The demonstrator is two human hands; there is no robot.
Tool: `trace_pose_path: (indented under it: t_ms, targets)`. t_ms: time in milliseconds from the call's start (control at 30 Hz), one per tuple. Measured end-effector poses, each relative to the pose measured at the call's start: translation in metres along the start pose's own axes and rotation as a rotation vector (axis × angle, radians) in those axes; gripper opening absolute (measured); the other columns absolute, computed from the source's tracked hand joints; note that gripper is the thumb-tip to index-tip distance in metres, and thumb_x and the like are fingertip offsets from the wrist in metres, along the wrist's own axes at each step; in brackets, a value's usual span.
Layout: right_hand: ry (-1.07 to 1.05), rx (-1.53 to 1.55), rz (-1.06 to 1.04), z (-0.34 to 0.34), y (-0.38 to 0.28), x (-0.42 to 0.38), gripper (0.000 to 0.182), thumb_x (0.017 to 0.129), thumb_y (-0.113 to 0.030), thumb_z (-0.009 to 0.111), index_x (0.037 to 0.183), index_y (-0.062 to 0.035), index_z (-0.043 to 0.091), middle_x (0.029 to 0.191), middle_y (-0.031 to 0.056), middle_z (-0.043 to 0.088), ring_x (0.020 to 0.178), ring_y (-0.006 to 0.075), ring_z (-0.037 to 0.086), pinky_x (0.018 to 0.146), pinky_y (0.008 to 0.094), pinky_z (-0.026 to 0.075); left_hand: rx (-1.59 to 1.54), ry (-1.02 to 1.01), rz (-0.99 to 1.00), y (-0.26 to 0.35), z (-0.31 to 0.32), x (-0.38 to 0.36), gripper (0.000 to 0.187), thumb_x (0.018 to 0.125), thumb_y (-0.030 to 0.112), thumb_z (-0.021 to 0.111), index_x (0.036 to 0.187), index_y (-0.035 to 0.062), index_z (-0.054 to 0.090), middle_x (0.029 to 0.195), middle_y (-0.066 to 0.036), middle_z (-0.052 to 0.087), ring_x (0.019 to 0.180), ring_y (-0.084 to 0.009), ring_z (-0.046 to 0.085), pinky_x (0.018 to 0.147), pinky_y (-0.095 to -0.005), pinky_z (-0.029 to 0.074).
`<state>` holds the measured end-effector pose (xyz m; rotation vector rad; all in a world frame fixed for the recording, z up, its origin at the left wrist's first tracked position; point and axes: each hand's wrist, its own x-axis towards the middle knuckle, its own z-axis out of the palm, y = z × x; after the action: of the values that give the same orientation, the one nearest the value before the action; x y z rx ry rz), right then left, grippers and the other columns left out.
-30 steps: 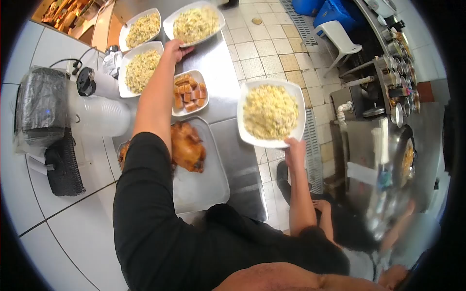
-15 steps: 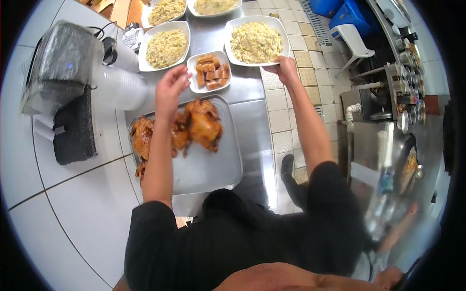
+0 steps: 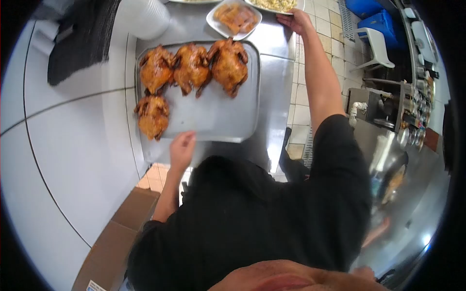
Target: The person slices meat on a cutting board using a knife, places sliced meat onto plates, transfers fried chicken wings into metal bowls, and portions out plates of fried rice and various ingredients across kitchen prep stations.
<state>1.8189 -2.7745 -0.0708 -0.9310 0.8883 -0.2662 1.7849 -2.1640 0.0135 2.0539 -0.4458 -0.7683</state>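
My right hand grips the near right edge of a white bowl of yellow, crumbly food, cut off by the top of the view. Just left of it, a smaller white bowl holds browned chunks, blurred now. My left hand, slightly smeared, hovers by the near edge of a metal tray. Its fingers are loosely bent and apart from the thumb, with nothing visible in them. Several whole roasted chickens lie on the tray; the closest to that hand is a chicken at the tray's left edge.
Stacked clear plastic containers and a black woven item stand on the white tiled surface at left. A cardboard box is low left. At right are a white plastic chair, metal shelving and another person's arm.
My left hand has come back from beside the small bowl to the tray's near edge. The view has tilted downward. My right hand remains at its bowl's rim.
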Motion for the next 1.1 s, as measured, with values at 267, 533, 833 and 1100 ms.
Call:
trace_pose_path:
  t_ms: [267,533,833,1100]
  targets:
    - [0.228,0.149,-0.133,0.021,0.027,-0.07,0.057,0.092,-0.029,0.06,0.134,0.0018,0.036,0.125,0.0227,0.049,0.101,0.0315,0.059,0.074,0.0411,0.055,0.29,-0.145,0.173,-0.014,0.004,-0.012,0.027,0.079,0.015,0.07,0.104,0.0064,0.064,0.097,-0.011,0.061,0.072,-0.0257,0.061,0.066,-0.0346,0.051]
    - [0.393,0.385,-0.166,0.026,0.178,-0.337,0.028,0.092,-0.021,0.058,0.11,-0.0013,0.053,0.101,0.0114,0.061,0.085,0.0236,0.061,0.072,0.0371,0.052,0.687,-0.273,0.489,-0.039,0.015,0.018,0.022,0.078,0.025,0.07,0.09,0.0076,0.066,0.093,-0.013,0.063,0.082,-0.0341,0.063,0.071,-0.0434,0.051]
    - [0.772,0.483,-0.138,0.076,0.378,-0.606,0.027,0.092,-0.021,0.058,0.112,-0.0034,0.054,0.097,0.0111,0.062,0.081,0.0224,0.064,0.07,0.0349,0.054,1.121,-0.461,0.676,-0.04,0.019,0.052,0.024,0.08,0.024,0.056,0.081,0.0041,0.069,0.088,-0.02,0.067,0.084,-0.0371,0.066,0.075,-0.0458,0.052]
    - [1.204,0.61,-0.076,0.153,0.583,-0.763,0.039,0.089,-0.032,0.062,0.112,-0.0009,0.057,0.104,0.0148,0.064,0.086,0.0245,0.067,0.073,0.0385,0.055,1.302,-0.579,1.515,-0.058,-0.005,0.115,0.049,0.084,0.049,0.062,0.075,0.0011,0.071,0.062,-0.018,0.062,0.055,-0.0306,0.057,0.058,-0.0473,0.046]
